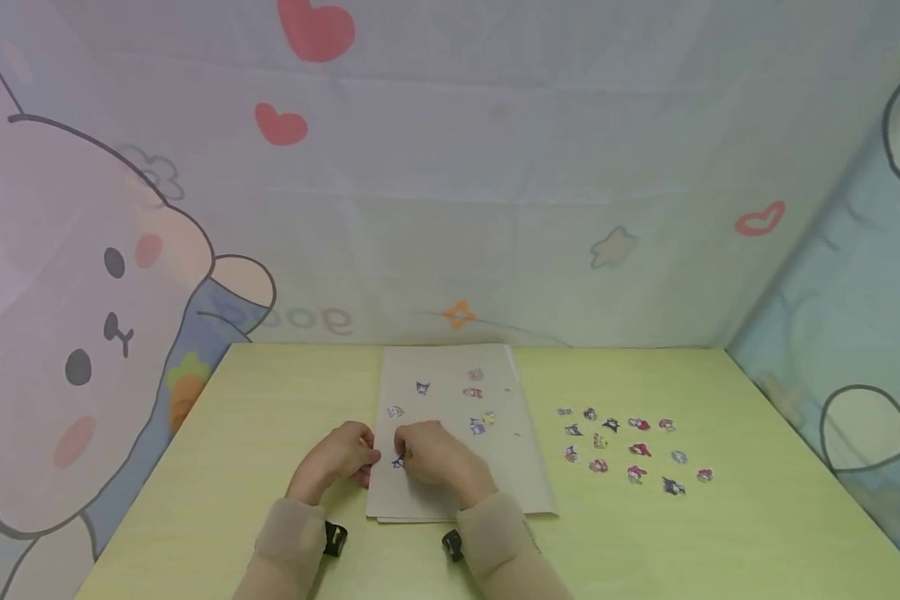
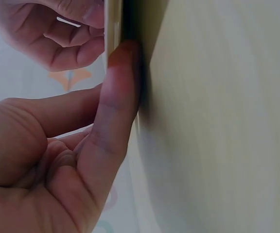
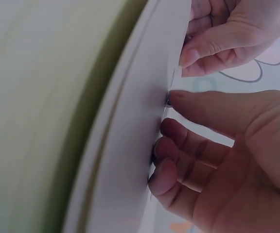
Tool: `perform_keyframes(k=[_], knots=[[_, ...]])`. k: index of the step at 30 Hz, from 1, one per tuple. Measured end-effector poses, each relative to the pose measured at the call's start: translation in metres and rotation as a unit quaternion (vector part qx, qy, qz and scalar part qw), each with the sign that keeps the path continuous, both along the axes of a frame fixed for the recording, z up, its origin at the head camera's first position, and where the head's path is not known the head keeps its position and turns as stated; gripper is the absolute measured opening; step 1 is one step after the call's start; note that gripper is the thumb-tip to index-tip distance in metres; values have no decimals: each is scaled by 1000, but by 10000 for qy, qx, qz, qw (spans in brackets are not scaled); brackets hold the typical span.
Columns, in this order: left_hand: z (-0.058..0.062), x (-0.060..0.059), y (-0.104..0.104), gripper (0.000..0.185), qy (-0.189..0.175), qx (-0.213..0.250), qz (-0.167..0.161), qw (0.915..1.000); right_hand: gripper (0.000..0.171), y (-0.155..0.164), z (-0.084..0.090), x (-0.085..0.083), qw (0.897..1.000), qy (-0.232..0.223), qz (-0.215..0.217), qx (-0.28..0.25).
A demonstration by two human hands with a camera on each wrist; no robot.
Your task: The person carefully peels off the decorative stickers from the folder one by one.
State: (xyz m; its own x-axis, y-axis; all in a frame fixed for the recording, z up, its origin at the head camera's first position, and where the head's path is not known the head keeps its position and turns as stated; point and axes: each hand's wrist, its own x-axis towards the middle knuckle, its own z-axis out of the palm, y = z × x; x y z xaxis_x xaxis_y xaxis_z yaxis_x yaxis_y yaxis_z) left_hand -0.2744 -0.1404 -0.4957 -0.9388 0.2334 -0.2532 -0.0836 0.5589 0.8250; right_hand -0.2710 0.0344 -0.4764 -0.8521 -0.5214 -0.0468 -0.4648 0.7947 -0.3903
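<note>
A stack of white paper sheets (image 1: 450,492) lies on the table with several cartoon stickers on its upper part. My left hand (image 1: 342,454) grips the stack's left edge, fingers tucked underneath and thumb on top; the left wrist view shows a finger (image 2: 115,102) behind the edge. Over the lower left of the page, my right hand (image 1: 438,454) is held low with its fingers bent. Its thumb (image 3: 198,104) presses at a small dark sticker (image 1: 398,461), and the other fingertips (image 3: 163,177) rest against the paper, apart from the thumb.
Right of the paper, several loose cartoon stickers (image 1: 640,450) lie spread on the yellow-green table (image 1: 630,542). A printed cloth (image 1: 495,250) hangs behind the table and at both sides. Dark wrist-camera mounts (image 1: 335,539) sit at both wrists.
</note>
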Motion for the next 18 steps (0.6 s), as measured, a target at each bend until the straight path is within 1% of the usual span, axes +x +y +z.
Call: perform_keyframes(k=[9,13,18], knots=[[-1,0,2,6,-53,-88,-4,9999,16,5,-4,-8,9999,-72,66,-71],[-1,-1,2,6,-46,-134,-2,9999,19,4,-2,-7,9999,-118,100,-4],[0,-1,0,6,-25,-116,10,9999,17,4,0,-5,9999,-71,133,-16]])
